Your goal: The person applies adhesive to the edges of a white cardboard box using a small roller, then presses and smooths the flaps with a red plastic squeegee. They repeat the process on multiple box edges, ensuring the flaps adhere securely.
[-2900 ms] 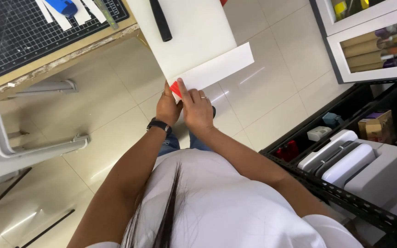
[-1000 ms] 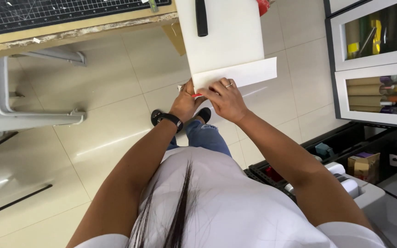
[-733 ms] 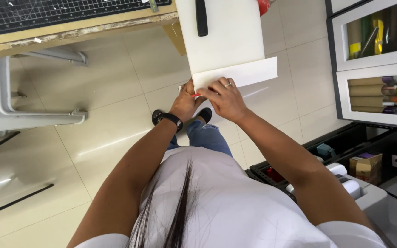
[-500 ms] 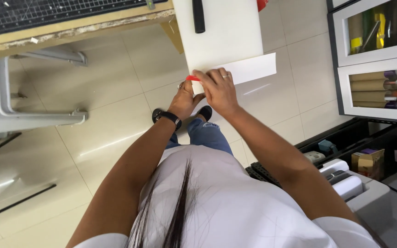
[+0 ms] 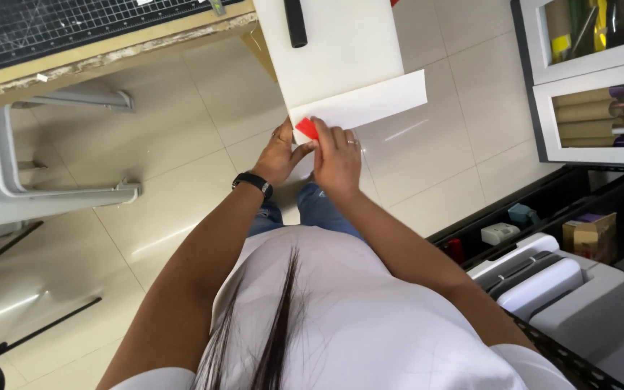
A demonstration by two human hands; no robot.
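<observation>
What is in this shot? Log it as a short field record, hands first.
left hand: at the near left corner of the white sheet, by the red piece; wears a black watch
right hand: fingers on the red piece at the sheet's edge
sheet: hangs off the table, near strip folded or layered
on sheet: black bar
table top: cutting mat
right side: cabinet with rolls

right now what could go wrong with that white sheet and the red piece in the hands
The white sheet hangs well past the worktable edge, so a firm tug might drag it off or crease it. The red piece is small and pinched between the left hand and right hand; it may slip.
</observation>
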